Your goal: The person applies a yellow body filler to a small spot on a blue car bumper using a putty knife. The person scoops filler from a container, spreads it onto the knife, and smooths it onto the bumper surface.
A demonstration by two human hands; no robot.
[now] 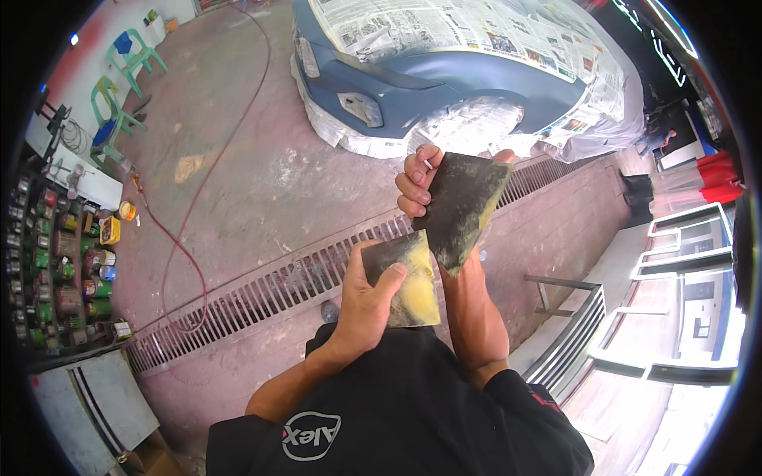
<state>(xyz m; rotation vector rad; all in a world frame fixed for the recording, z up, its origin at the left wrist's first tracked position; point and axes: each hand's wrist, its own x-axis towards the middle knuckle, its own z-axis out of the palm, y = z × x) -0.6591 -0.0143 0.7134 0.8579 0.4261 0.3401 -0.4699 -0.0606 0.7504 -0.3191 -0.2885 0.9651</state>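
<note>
My left hand is closed on a small piece of sandpaper, its thumb pressed on the face. The piece is dark along the top left and covered in yellow dust elsewhere. Farther up and to the right, my right hand grips a larger dark sheet of sandpaper with yellowish dust along its right edge. Its fingers curl at the sheet's left side; the palm is hidden behind. A short white stick pokes out between those fingers. The two pieces are close together, held above the floor.
Ahead stands a blue-grey car masked with newspaper. A floor drain grating crosses below my hands. A red hose lies at left, near shelves of paint cans and green chairs. Metal railings stand at right.
</note>
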